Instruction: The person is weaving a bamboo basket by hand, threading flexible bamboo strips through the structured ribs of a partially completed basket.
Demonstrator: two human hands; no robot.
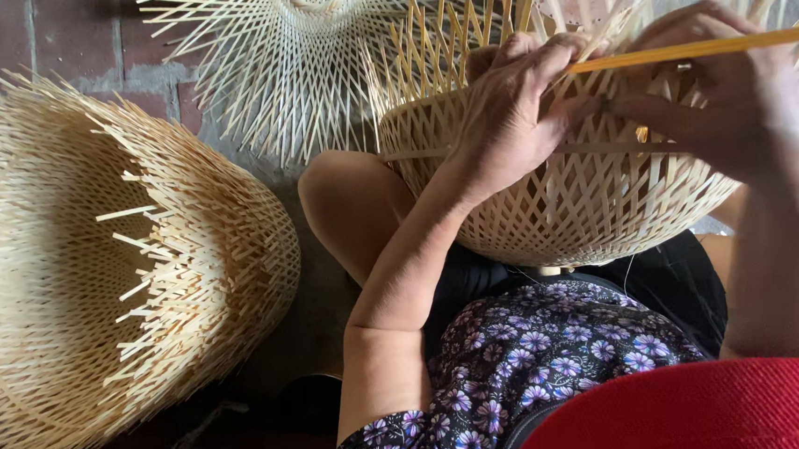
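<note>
I see the half-woven bamboo basket (566, 194) on the lap, right of centre. The yellow strip (715, 46) runs nearly level toward the right edge; my right hand (719, 99) pinches it, while my left hand (513, 104) presses closed on the weave just left.

No packages, labels, signs, screens in view.

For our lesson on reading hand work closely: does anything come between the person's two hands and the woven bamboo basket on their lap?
Nothing visible does. The left hand rests directly on the pale, open-weave bamboo basket near its rim. The right hand also lies against the weave, with a thin yellow bamboo strip running across its fingers.
</note>
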